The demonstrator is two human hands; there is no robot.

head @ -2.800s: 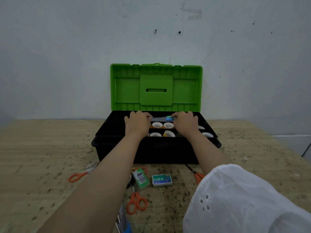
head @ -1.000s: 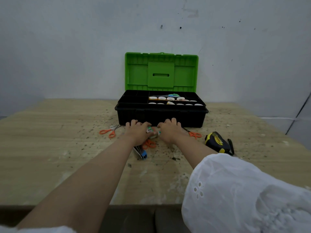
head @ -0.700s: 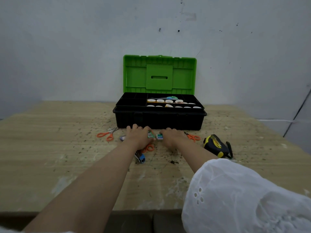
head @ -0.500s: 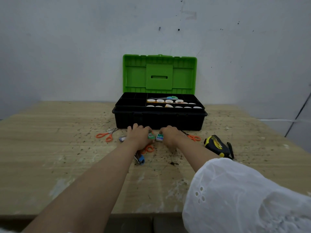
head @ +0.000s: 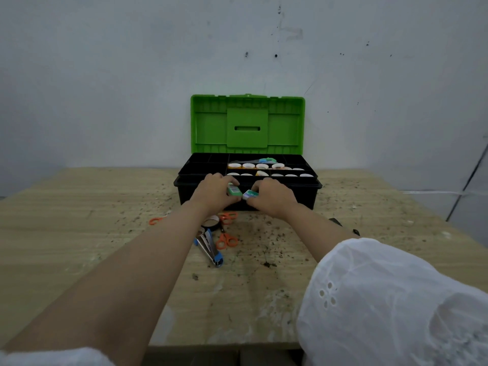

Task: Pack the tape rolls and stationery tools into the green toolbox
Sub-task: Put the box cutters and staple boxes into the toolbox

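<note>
Left hand (head: 214, 192) fingers are closed around a small green box (head: 234, 190), held just in front of the toolbox (head: 248, 165) front wall. Right hand (head: 272, 198) fingers are clamped on a second small box (head: 250, 194), pale with green print. Both boxes are tilted, long axes angled inward so their near ends almost meet. Half a second ago both boxes were gripped down on the desk (head: 79, 233); now they are lifted off it. Tape rolls (head: 261, 166) are packed in the tray; scissors (head: 226, 240) and a stapler (head: 209, 247) are left on the desk.
</note>
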